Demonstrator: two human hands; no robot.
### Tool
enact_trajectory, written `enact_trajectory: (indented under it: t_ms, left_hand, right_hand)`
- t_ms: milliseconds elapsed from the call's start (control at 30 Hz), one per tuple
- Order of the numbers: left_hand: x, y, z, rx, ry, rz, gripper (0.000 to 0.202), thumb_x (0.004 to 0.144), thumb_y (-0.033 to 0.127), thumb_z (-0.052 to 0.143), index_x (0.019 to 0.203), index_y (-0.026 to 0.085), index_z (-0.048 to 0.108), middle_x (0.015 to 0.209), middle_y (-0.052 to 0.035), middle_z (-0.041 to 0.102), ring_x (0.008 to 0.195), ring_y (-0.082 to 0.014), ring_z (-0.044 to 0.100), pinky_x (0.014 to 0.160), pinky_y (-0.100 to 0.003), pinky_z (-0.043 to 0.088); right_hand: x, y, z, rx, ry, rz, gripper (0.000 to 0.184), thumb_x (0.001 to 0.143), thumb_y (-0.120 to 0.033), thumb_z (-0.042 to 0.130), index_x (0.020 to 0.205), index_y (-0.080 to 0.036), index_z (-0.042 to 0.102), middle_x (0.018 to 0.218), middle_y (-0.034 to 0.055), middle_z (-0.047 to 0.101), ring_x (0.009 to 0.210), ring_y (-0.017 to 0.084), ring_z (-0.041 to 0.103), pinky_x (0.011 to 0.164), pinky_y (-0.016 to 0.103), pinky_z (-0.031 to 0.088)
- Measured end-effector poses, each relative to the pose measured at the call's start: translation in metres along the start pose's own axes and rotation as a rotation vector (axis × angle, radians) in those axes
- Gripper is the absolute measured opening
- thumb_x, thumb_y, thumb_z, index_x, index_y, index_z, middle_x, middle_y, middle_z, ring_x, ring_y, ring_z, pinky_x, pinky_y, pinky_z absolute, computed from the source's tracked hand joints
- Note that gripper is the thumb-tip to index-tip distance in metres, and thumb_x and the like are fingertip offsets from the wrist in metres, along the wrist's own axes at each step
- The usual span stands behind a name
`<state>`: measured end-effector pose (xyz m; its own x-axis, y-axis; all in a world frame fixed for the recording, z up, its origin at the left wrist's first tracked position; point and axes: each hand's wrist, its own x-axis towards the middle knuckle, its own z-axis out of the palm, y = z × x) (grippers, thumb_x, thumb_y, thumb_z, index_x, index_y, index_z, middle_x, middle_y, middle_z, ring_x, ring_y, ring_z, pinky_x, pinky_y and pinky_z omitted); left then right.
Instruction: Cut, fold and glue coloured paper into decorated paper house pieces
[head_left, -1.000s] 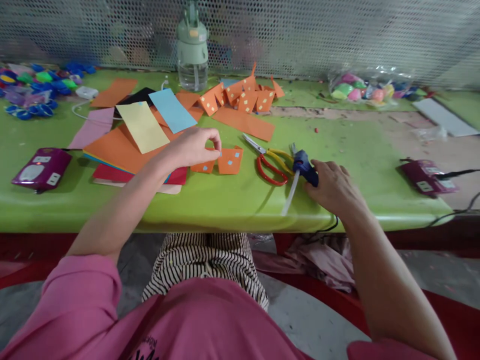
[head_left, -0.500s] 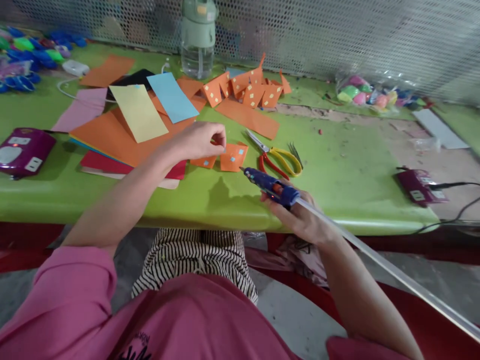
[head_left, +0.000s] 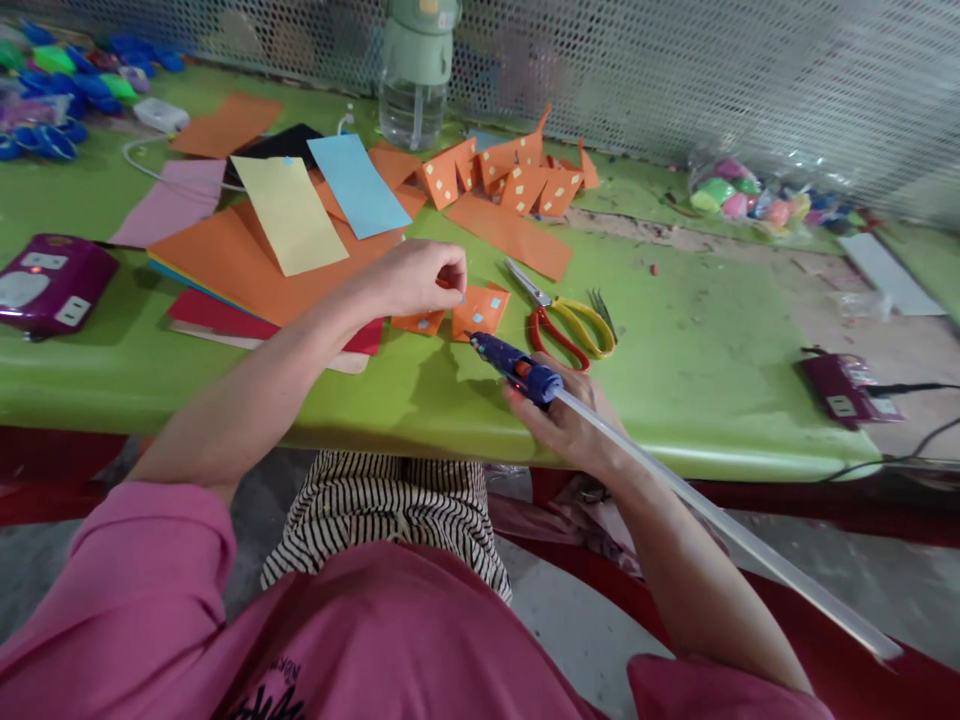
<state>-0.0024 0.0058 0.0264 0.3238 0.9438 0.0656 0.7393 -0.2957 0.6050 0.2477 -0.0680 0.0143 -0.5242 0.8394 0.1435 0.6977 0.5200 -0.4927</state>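
Observation:
My right hand (head_left: 564, 420) grips a blue glue gun (head_left: 516, 366) with a long clear glue stick (head_left: 720, 525) trailing back over my forearm. Its nozzle points left at a small folded orange paper piece (head_left: 480, 310) with little blue squares on the green table (head_left: 675, 340). My left hand (head_left: 416, 278) is closed in a pinch at the top edge of that orange piece. A second small orange piece (head_left: 418, 322) lies just beside it, partly under my left hand.
Red-and-yellow scissors (head_left: 566, 320) lie right of the orange piece. A stack of coloured paper sheets (head_left: 262, 240), several finished orange pieces (head_left: 517, 180), a green water bottle (head_left: 416, 70), two purple power strips (head_left: 45, 285) (head_left: 840, 385) and a bag of clay (head_left: 742, 195) sit around.
My right hand picked the glue gun up from beside the scissors, turned it and brought its nozzle left to the orange piece. My left hand kept its pinch.

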Motion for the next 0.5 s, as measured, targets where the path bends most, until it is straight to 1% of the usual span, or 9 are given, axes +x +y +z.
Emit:
enact_trajectory:
  t_ms: [100,200,367,500]
  left_hand:
    - [-0.0001,0.0001,-0.0001,-0.007,-0.005,-0.011,0.012,0.076,0.019,0.063,0.087,0.019,0.069,0.097,-0.0035,0.075,0.090,-0.0195,0.068,0.082,-0.031,0.048]
    - [-0.0003,0.0001,0.0000,-0.013,-0.009,-0.010,0.011,0.076,0.019,0.063,0.086,0.019,0.069,0.095,-0.0025,0.075,0.087,-0.0181,0.068,0.079,-0.029,0.047]
    - [-0.0003,0.0001,-0.0004,0.005,-0.014,-0.001,0.013,0.077,0.021,0.063,0.089,0.019,0.070,0.095,-0.0022,0.075,0.087,-0.0165,0.067,0.075,-0.027,0.046]
    - [-0.0001,0.0005,-0.0012,0.014,-0.028,-0.002,0.015,0.078,0.020,0.063,0.090,0.018,0.070,0.095,-0.0024,0.075,0.087,-0.0159,0.067,0.075,-0.026,0.045]
  right_hand:
    - [0.0023,-0.0011,-0.0011,-0.036,-0.023,0.030,0.020,0.088,-0.038,0.053,0.075,-0.025,0.047,0.064,-0.0014,0.054,0.051,0.012,0.046,0.050,0.029,0.036]
    - [0.0034,-0.0002,0.0001,-0.038,-0.030,0.027,0.021,0.089,-0.040,0.052,0.076,-0.024,0.048,0.065,-0.0008,0.055,0.052,0.012,0.048,0.050,0.028,0.035]
    - [0.0032,0.0028,0.0040,-0.043,-0.019,0.015,0.027,0.089,-0.046,0.053,0.076,-0.024,0.046,0.063,-0.0014,0.053,0.050,0.012,0.045,0.050,0.028,0.032]
    - [0.0032,0.0022,0.0037,-0.033,-0.034,0.048,0.029,0.090,-0.048,0.052,0.076,-0.025,0.042,0.063,-0.0015,0.051,0.051,0.012,0.043,0.050,0.028,0.031]
